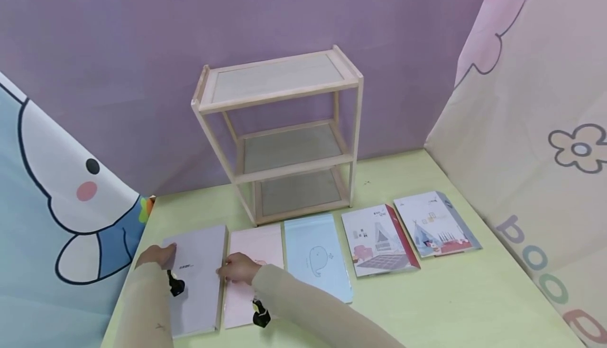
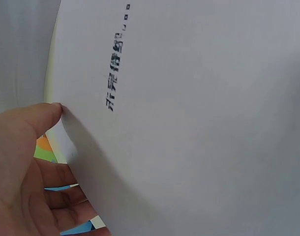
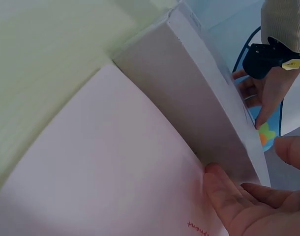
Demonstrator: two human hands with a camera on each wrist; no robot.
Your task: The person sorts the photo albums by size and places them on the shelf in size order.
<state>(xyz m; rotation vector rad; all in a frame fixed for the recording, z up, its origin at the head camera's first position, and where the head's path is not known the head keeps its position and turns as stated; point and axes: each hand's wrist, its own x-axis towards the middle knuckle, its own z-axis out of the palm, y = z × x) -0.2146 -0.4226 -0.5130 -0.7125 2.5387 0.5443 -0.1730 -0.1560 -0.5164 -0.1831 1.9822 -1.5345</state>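
A thick pale lavender box (image 1: 196,284) with a line of dark print lies at the left of the table. My left hand (image 1: 155,255) holds its left edge. In the left wrist view the thumb (image 2: 51,115) touches the cover's edge and the other fingers curl beside it, their tips partly hidden. At the opposite side is my right hand (image 1: 241,268). In the right wrist view its extended fingers (image 3: 221,184) reach the box's lower edge, while the thumb stands apart from them. Beneath that hand lies a pink notebook (image 1: 237,306), partly covered by the right forearm.
To the right lie a light blue whale-print notebook (image 1: 315,245), a box with a red side (image 1: 379,242) and a box with a blue-grey side (image 1: 431,224). Behind them stands a three-tier wooden shelf (image 1: 280,166). Printed cloth (image 1: 531,142) borders the pale green table (image 1: 450,300).
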